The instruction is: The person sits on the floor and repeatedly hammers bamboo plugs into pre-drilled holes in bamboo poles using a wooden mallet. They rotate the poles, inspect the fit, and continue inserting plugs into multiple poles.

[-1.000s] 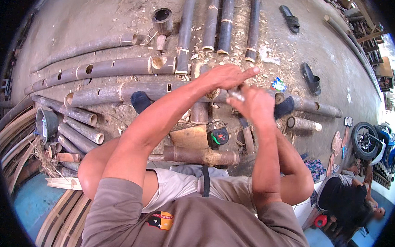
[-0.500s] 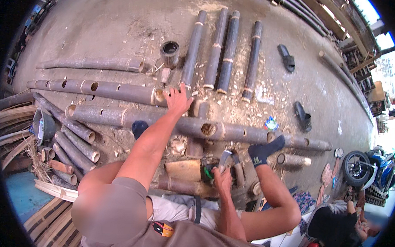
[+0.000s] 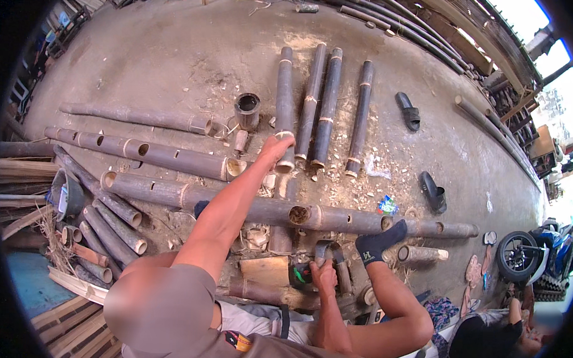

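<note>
The left hand (image 3: 276, 145) closes its fingers on the near end of a bamboo pole (image 3: 284, 103). The right hand (image 3: 324, 275) clamps its fingers on a power tool (image 3: 308, 268) beside a long pole (image 3: 260, 206).

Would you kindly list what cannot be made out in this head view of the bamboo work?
- Left hand on the end of a dark upright bamboo pole: whether it grips or only touches is too small to tell.
- Right hand covers the dark tool with green marks; its kind stays unclear.
- Long brown bamboo pole with holes: its middle is hidden behind the left forearm.
</note>
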A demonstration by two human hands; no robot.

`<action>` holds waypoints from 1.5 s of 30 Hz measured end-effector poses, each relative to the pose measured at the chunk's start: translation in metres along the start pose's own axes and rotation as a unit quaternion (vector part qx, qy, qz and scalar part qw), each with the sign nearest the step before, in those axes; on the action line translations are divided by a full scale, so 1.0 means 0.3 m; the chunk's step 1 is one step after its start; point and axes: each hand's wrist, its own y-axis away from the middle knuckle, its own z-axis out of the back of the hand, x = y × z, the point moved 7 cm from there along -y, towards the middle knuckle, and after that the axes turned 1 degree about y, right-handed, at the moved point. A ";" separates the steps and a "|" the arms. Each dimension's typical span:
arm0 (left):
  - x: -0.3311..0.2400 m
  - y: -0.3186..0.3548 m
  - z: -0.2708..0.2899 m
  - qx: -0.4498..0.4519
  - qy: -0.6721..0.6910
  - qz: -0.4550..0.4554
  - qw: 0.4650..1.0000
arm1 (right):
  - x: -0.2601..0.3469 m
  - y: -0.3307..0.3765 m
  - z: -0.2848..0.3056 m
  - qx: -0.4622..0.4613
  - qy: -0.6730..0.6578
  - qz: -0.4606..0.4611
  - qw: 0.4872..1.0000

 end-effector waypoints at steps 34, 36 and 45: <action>-0.336 0.819 -0.106 -0.047 0.126 -0.448 0.884 | -0.044 0.004 0.144 -0.124 -0.315 0.100 0.936; -0.340 0.853 -0.107 -0.062 0.100 -0.460 0.880 | 0.049 0.044 0.238 -0.105 -0.340 0.155 0.921; -0.358 0.861 -0.165 -0.043 0.038 -0.475 0.878 | 0.902 0.744 1.325 -0.210 -0.283 0.689 0.633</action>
